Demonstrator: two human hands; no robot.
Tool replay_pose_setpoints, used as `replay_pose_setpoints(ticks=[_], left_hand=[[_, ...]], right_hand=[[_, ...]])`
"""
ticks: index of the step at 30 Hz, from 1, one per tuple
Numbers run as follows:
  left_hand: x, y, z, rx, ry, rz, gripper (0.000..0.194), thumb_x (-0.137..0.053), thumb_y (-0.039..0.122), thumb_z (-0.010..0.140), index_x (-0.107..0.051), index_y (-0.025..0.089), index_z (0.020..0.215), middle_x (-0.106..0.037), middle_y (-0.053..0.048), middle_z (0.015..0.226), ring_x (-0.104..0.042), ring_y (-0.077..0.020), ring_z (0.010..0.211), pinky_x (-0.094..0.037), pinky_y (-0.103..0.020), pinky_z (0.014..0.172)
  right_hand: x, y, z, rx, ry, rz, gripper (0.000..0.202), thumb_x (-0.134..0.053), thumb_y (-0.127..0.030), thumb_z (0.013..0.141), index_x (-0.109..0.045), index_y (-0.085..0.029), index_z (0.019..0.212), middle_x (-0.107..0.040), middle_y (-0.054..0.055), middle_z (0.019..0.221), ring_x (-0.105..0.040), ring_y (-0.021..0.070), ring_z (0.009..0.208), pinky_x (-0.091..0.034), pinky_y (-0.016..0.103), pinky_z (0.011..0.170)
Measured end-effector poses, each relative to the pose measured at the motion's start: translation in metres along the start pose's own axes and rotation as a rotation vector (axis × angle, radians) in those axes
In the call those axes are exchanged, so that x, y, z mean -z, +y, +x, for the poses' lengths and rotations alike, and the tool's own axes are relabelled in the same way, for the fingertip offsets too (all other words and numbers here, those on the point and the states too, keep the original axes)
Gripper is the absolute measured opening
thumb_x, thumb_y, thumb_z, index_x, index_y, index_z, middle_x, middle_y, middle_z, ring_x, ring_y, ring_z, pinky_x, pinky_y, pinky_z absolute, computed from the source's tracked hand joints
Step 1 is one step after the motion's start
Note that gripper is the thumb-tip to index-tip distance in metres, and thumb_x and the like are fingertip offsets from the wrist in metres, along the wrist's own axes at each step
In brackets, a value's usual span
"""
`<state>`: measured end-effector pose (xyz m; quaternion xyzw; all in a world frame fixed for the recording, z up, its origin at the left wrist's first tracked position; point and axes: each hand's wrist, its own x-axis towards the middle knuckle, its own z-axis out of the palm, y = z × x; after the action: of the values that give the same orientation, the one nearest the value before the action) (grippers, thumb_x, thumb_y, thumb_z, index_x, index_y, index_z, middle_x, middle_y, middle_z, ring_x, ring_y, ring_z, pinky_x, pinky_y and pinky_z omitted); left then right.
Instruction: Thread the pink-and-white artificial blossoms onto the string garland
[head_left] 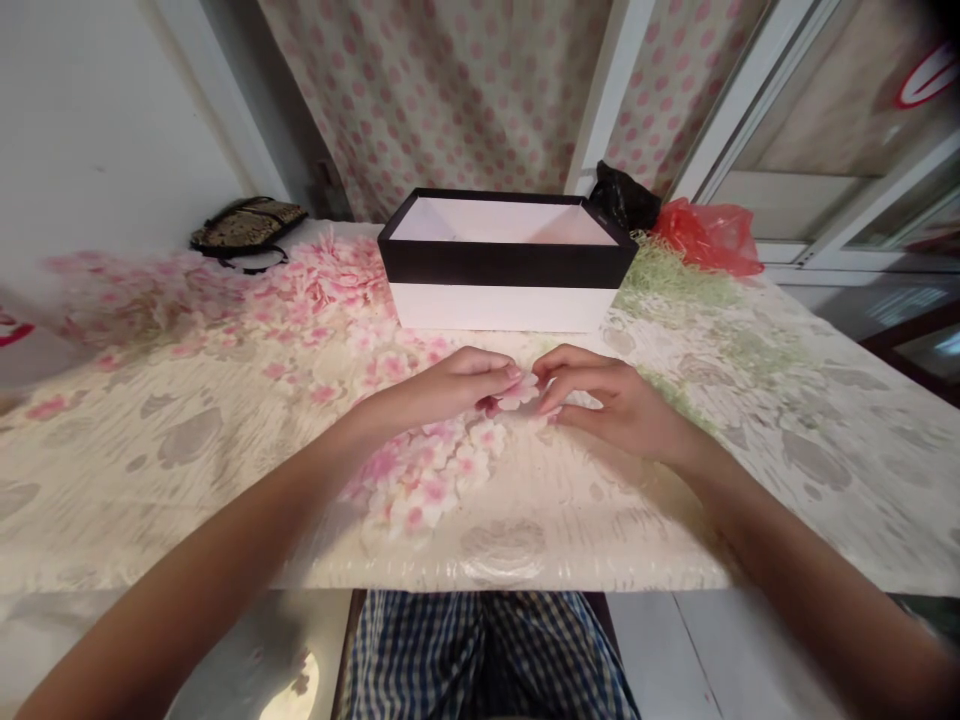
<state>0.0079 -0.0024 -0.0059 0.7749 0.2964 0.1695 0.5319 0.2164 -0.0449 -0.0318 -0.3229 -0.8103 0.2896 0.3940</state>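
Note:
A pale pink flower (517,391) is pinched in my left hand (480,378), between the thumb and fingers. My right hand (604,392) is just to its right, fingers curved and apart, with the fingertips close to the petals; whether they touch is unclear. Below and left of my hands, white and pink flowers (431,490) lie in a loose cluster on the patterned tablecloth (510,540). Behind my hands stands a white box (499,306) with a black rim, open at the top.
A heap of pink petals (337,275) spreads left of the box, near a dark patterned pouch (247,225). Green shredded material (675,280) lies at the right, beside a red plastic bag (709,235) and a black bag (622,198).

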Motion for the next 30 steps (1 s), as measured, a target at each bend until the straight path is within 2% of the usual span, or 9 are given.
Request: replay_pose_setpoints(ticks=[2, 5, 7, 10, 12, 14, 17, 21, 30], left_hand=[[-0.003, -0.001, 0.001, -0.010, -0.044, -0.076, 0.037, -0.043, 0.037, 0.091, -0.042, 0.016, 0.061, -0.041, 0.003, 0.060, -0.039, -0.0089, 0.057, -0.032, -0.023, 0.056], [-0.009, -0.005, 0.002, -0.004, -0.043, -0.108, 0.028, -0.045, 0.032, 0.088, -0.046, 0.016, 0.065, -0.041, 0.003, 0.062, -0.039, -0.0095, 0.058, -0.032, -0.023, 0.056], [-0.013, -0.008, 0.003, -0.002, -0.048, -0.125, 0.021, -0.045, 0.027, 0.085, -0.048, 0.016, 0.067, -0.040, 0.003, 0.062, -0.039, -0.0098, 0.057, -0.030, -0.024, 0.055], [-0.018, -0.012, 0.004, -0.029, -0.081, -0.139, 0.022, -0.043, 0.025, 0.085, -0.045, 0.017, 0.064, -0.037, 0.004, 0.059, -0.036, -0.0097, 0.055, -0.029, -0.024, 0.054], [-0.020, -0.014, 0.004, -0.028, -0.052, -0.134, 0.024, -0.041, 0.028, 0.087, -0.045, 0.017, 0.066, -0.039, 0.003, 0.062, -0.037, -0.0101, 0.057, -0.030, -0.024, 0.055], [-0.020, -0.013, 0.004, -0.027, 0.034, -0.158, 0.026, -0.039, 0.034, 0.091, -0.048, 0.018, 0.073, -0.043, 0.002, 0.069, -0.039, -0.0104, 0.060, -0.032, -0.024, 0.056], [-0.018, -0.010, 0.003, -0.119, 0.142, -0.192, 0.023, -0.043, 0.038, 0.092, -0.054, 0.019, 0.086, -0.049, 0.000, 0.079, -0.045, -0.0106, 0.067, -0.036, -0.023, 0.062], [-0.014, -0.010, 0.004, -0.271, 0.165, -0.154, 0.016, -0.058, 0.031, 0.087, -0.061, 0.015, 0.084, -0.057, -0.002, 0.082, -0.052, -0.0126, 0.078, -0.039, -0.023, 0.070], [-0.016, -0.016, 0.007, -0.249, 0.218, -0.290, 0.011, -0.064, 0.025, 0.082, -0.068, 0.015, 0.081, -0.063, -0.001, 0.076, -0.056, -0.0100, 0.073, -0.042, -0.021, 0.068]], right_hand=[[-0.004, -0.003, -0.001, 0.134, 0.067, -0.158, 0.013, -0.061, -0.010, 0.082, -0.068, -0.020, 0.080, -0.055, 0.005, 0.104, -0.060, 0.0140, 0.089, -0.049, 0.031, 0.079], [-0.012, -0.008, -0.004, 0.287, 0.157, -0.298, 0.019, -0.057, -0.003, 0.082, -0.066, -0.020, 0.084, -0.055, 0.007, 0.104, -0.059, 0.0148, 0.091, -0.050, 0.031, 0.077], [-0.017, -0.009, -0.005, 0.368, 0.178, -0.384, 0.021, -0.058, 0.000, 0.080, -0.064, -0.019, 0.088, -0.057, 0.008, 0.104, -0.057, 0.0174, 0.096, -0.050, 0.033, 0.079], [-0.021, -0.008, -0.007, 0.441, 0.197, -0.461, 0.026, -0.057, 0.002, 0.078, -0.061, -0.018, 0.095, -0.061, 0.009, 0.101, -0.057, 0.0187, 0.095, -0.051, 0.034, 0.077], [-0.021, -0.007, -0.007, 0.442, 0.219, -0.484, 0.028, -0.056, 0.004, 0.078, -0.061, -0.018, 0.096, -0.063, 0.008, 0.097, -0.058, 0.0182, 0.091, -0.052, 0.033, 0.075], [-0.020, -0.008, -0.006, 0.424, 0.268, -0.488, 0.028, -0.055, 0.004, 0.079, -0.061, -0.018, 0.095, -0.063, 0.007, 0.093, -0.060, 0.0171, 0.087, -0.052, 0.032, 0.072], [-0.018, -0.009, -0.004, 0.349, 0.368, -0.498, 0.025, -0.055, 0.001, 0.080, -0.062, -0.020, 0.090, -0.064, 0.005, 0.088, -0.062, 0.0153, 0.081, -0.053, 0.030, 0.069], [-0.016, -0.010, -0.005, 0.246, 0.415, -0.498, 0.018, -0.058, -0.004, 0.081, -0.063, -0.021, 0.086, -0.066, 0.004, 0.087, -0.065, 0.0148, 0.081, -0.053, 0.029, 0.069], [-0.016, -0.010, -0.005, 0.247, 0.388, -0.459, 0.016, -0.060, -0.005, 0.080, -0.059, -0.020, 0.083, -0.065, 0.004, 0.087, -0.065, 0.0139, 0.081, -0.052, 0.027, 0.068]])
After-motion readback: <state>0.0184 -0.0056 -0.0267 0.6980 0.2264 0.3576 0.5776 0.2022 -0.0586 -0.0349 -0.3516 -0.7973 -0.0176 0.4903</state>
